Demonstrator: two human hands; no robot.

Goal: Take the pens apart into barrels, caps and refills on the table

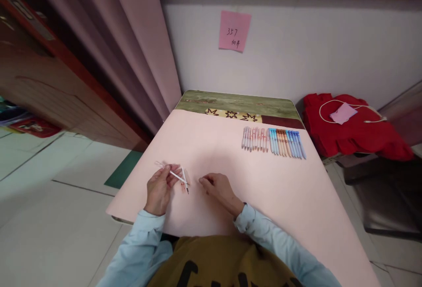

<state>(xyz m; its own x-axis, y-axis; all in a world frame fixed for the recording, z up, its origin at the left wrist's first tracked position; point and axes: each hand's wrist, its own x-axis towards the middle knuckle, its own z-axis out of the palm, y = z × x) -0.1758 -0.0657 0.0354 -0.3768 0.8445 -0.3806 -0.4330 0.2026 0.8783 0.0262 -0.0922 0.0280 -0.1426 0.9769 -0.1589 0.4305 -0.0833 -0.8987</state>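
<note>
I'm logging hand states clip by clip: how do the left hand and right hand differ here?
The left hand holds a slim white stick; the right hand shows nothing clearly held. The left hand points mainly forward, while the right hand angles leftward. Both are bare, over the pink tabletop.

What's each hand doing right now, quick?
Left hand: closed, holding a thin white stick with a dark tip.
Right hand: fingers curled; whether it pinches anything small cannot be told.
</note>
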